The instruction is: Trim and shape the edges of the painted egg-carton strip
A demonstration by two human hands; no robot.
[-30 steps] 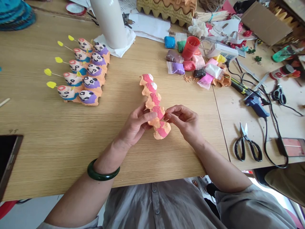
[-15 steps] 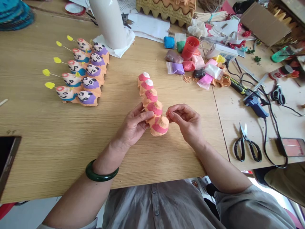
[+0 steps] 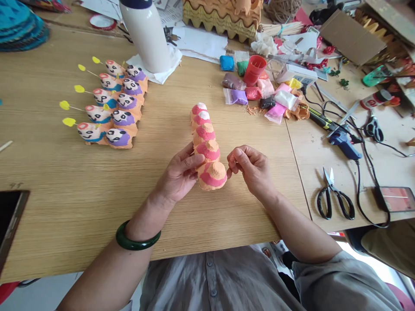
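Observation:
My left hand (image 3: 181, 172) grips an orange egg-carton strip (image 3: 209, 151) by its left side, near the end closest to me. Pink bands wrap the strip's cups. The two farthest cups have white tops, while the nearer ones show bare orange tips. Just right of the nearest cup, my right hand (image 3: 251, 168) is closed with thumb and fingertips pinched together. Anything between those fingertips is too small to make out. Off to the left stands an egg-carton piece (image 3: 112, 103) with painted faces, blue and purple bands, and yellow-tipped sticks.
Bags of coloured clay (image 3: 236, 96) lie around a red cup (image 3: 255, 70) at the upper right. Black-handled scissors (image 3: 335, 196), a blue glue gun (image 3: 345, 144) and cables lie on the right. A white bottle (image 3: 145, 39) stands at the back, before stacked egg trays (image 3: 222, 21).
The strip has tilted, its far end lifting toward level and its near end shifting slightly left and down. My right hand has turned a little and its fingertips now sit slightly lower.

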